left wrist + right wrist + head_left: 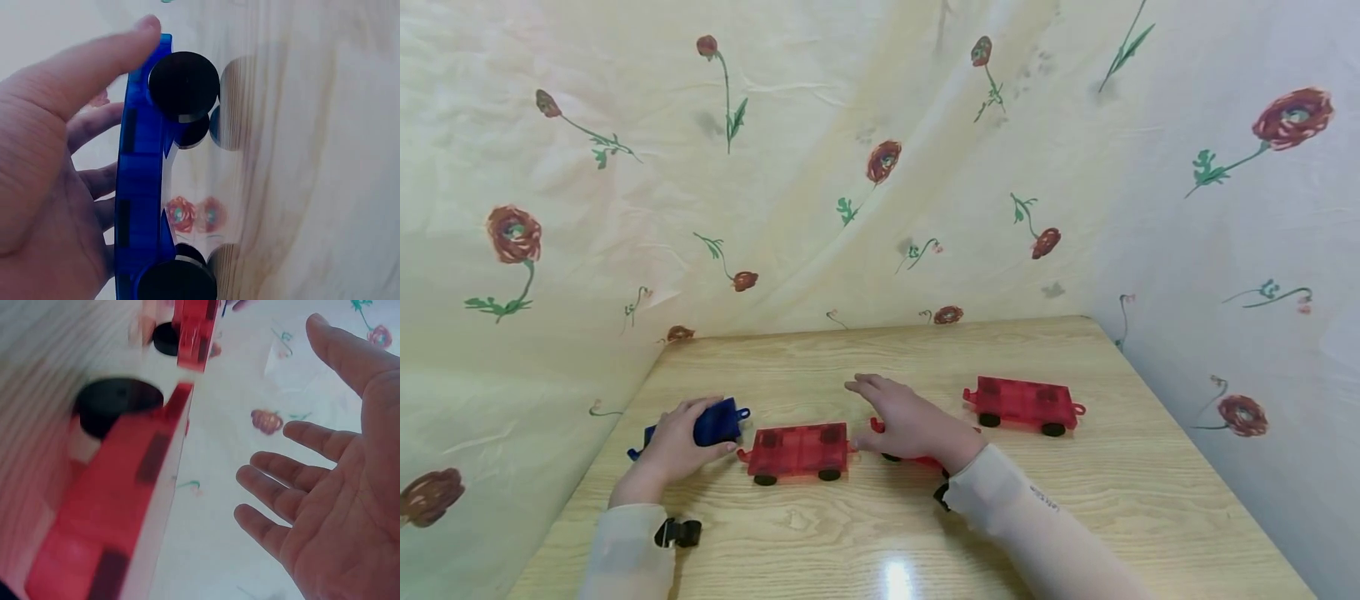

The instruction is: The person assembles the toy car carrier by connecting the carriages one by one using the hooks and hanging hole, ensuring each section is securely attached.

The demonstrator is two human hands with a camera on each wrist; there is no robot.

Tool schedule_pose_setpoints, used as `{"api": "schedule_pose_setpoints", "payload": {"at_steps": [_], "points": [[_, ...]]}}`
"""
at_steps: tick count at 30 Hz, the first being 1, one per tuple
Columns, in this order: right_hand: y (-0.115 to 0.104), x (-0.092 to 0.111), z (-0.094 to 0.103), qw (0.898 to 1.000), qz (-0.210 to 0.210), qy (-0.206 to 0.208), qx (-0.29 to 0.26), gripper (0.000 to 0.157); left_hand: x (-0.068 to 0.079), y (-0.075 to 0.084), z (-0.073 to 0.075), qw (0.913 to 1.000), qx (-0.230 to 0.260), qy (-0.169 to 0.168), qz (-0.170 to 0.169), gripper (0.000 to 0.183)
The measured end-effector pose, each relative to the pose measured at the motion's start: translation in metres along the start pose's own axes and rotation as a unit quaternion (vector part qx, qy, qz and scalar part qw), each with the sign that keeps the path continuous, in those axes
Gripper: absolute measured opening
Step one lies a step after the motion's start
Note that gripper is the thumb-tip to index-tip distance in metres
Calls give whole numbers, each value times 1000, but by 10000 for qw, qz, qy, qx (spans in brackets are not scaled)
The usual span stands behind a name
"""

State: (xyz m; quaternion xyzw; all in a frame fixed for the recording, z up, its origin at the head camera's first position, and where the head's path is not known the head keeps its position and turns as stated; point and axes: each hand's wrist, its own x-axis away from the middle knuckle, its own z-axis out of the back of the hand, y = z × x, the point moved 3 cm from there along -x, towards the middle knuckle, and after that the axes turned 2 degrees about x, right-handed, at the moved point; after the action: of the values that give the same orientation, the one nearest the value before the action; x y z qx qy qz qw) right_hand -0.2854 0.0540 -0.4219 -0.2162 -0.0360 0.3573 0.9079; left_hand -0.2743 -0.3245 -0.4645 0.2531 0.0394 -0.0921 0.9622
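Lettering (1044, 499) too small to read marks the right sleeve (1045, 542); the right hand (913, 421), fingers spread, partly hides a red wagon (106, 494). The left hand (673, 442) grips a blue wagon (718, 423) near the left edge of the table (797, 546); another red wagon (799, 451) stands between the hands.

One blue wagon (718, 423), three red wagons (800, 450), black wheels (184, 86) on both colours.
The wagons' plastic is see-through, marked with darker rectangular patches; the table (790, 533) is pale yellowish-tan with streaked wood grain; the cream cloth (805, 192) carries scattered rust-red blooms on green stems; the sleeves (631, 542) are off-white, the right one with small dark lettering, beside black buckles (679, 532).
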Motion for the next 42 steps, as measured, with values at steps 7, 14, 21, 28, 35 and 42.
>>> {"api": "schedule_pose_setpoints", "payload": {"at_steps": [7, 14, 21, 28, 35, 42], "points": [[-14, -1, -14, 9997, 90, -195, 64, 76, 2, -5, -3, 9995, -219, 205, -119, 73], [-21, -2, -26, 9990, 356, -224, 164, 62, 5, -4, -4, 9993, -260, 252, -17, 68], [-23, -4, -36, 9969, 505, -281, 531, 52, 6, -6, -4, 9995, -152, 291, 32, 68], [-26, -5, -42, 9938, 685, -188, 858, 49, 5, -12, -6, 9994, -4, 318, 124, 69], [-24, -8, -49, 9920, 679, -106, 1062, 45, 6, -15, -5, 9981, 287, 522, 143, 68], [-22, -11, -49, 9934, 587, 62, 983, 40, 4, -17, -5, 9968, 451, 644, 176, 72]]}}
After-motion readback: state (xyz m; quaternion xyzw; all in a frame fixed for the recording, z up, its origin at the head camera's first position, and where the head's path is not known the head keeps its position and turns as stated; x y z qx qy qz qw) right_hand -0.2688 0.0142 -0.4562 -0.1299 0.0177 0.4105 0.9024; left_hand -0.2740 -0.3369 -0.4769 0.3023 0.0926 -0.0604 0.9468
